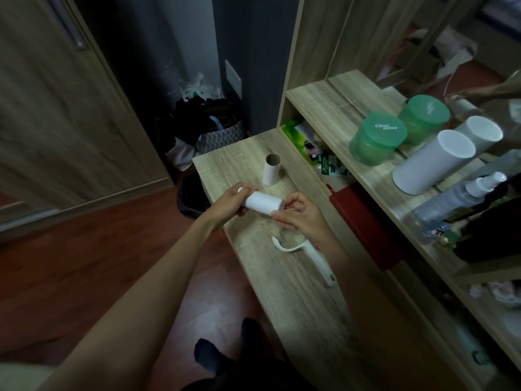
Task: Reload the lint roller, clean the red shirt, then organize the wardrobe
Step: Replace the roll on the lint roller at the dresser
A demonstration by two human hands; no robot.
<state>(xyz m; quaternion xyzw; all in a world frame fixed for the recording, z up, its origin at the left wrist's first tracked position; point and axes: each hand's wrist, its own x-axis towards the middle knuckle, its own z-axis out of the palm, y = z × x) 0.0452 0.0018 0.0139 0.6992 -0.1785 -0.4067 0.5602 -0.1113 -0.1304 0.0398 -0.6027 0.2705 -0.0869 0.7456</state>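
Over a wooden desk (pixel 282 292), a person's left hand (pixel 236 201) grips one end of a white roll (pixel 263 204) while the right hand (pixel 298 218) pinches its other end, apparently readying it for loading. The bare handle (pixel 324 268) lies below and the empty core (pixel 271 169) stands behind.

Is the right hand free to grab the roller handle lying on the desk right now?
Probably in reach, but not free: the handle lies uncovered on the desk, just below the wrist of the right hand. That hand is busy pinching the end of the white roll held by the left hand.
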